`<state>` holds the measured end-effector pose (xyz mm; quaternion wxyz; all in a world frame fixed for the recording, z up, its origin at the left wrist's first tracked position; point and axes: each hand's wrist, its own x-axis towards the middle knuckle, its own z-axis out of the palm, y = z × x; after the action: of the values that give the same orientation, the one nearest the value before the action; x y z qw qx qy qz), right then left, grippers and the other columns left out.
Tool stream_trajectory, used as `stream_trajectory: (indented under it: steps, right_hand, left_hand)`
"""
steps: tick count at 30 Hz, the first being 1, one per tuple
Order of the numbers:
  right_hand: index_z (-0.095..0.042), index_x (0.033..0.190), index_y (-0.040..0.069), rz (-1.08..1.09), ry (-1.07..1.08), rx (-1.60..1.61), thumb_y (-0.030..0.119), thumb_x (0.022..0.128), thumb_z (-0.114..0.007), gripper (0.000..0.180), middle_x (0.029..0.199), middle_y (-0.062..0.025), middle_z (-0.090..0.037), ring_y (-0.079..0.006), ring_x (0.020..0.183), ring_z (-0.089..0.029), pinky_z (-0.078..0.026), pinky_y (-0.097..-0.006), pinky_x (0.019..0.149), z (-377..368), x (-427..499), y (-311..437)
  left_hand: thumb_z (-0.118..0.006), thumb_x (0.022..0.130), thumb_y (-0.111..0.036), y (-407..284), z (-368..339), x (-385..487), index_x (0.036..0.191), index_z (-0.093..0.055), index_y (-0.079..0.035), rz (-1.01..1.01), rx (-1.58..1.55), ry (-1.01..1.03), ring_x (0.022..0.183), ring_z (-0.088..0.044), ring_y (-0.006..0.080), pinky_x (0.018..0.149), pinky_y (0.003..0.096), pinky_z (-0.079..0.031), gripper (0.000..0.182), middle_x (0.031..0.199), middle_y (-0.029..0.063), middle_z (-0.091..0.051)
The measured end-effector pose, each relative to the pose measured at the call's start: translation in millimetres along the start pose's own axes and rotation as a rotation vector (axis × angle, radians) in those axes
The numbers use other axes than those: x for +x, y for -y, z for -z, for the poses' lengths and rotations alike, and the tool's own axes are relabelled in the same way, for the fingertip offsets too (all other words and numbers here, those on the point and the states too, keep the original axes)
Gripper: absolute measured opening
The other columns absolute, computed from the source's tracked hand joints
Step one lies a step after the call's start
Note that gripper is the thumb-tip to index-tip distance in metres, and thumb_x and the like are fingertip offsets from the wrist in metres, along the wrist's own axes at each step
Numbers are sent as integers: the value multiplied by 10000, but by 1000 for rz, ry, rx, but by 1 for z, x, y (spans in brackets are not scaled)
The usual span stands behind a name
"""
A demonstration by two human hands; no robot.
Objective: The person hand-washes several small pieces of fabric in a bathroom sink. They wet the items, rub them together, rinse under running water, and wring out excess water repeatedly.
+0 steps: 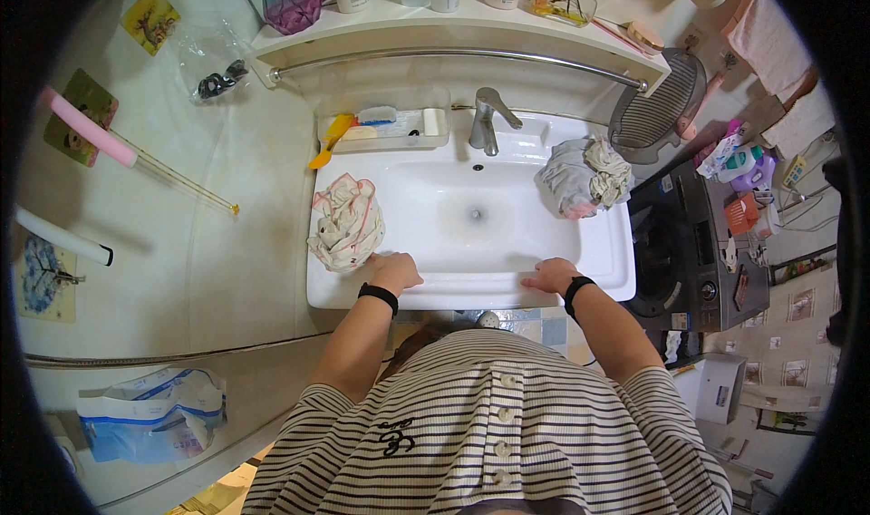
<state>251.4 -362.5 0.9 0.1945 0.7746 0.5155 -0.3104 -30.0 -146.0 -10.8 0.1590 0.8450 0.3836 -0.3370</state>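
Note:
My left hand (397, 270) rests on the front left rim of a white washbasin (469, 292), its fingertips beside a bunched cream cloth with pink edging (346, 224). Whether the fingertips touch that cloth I cannot tell. On the front right rim lies my right hand (552, 275), thumb apart from the other fingers, holding nothing. A bunched grey and patterned cloth (578, 175) sits on the basin's right edge. Behind the bowl stands a chrome faucet (486, 124), and a little cloudy water covers the drain (476, 214).
A clear plastic tray (384, 141) with a yellow-orange item (333, 141) sits at the basin's back left. Above runs a metal rail (455, 52) under a shelf (442, 25) with bottles. A dark washing machine (686, 243) stands at the right, below a grey washboard (659, 103).

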Motion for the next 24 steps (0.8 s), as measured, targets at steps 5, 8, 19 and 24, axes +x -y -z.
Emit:
stream_trajectory:
  steps: [5,8,19,24]
  right_hand:
    - [-697,962,44,-18,11,14,648,831,-490,652,1010,-136,-684,-291,995,-632,-492,-394,860,2,-1,0]
    - [-697,963,41,-1,-5,6,654,831,-483,662,1016,-138,-683,-292,994,-633,-493,-395,858,1,0,0]
    - [-690,1002,37,15,-3,16,669,823,-480,689,1036,-148,-677,-303,997,-629,-494,-403,856,-1,2,-3]
    - [-684,1017,39,5,7,24,677,818,-478,700,1048,-146,-674,-297,1004,-626,-493,-402,853,0,3,-4]
  left_hand:
    - [-641,757,-410,0,0,1,1054,-708,-199,1,-11,6,1080,-580,294,903,618,-350,370,1118,48,-661]
    - [-649,751,-416,1,0,2,1055,-709,-202,-1,-47,21,1082,-580,294,905,621,-347,376,1124,46,-660]
    - [-675,748,-450,-4,5,3,1085,-695,-203,41,-20,40,1083,-580,287,906,583,-364,418,1137,33,-657]
    - [-693,732,-460,-3,6,2,1073,-699,-211,30,-35,31,1077,-582,279,907,550,-372,423,1134,25,-658]
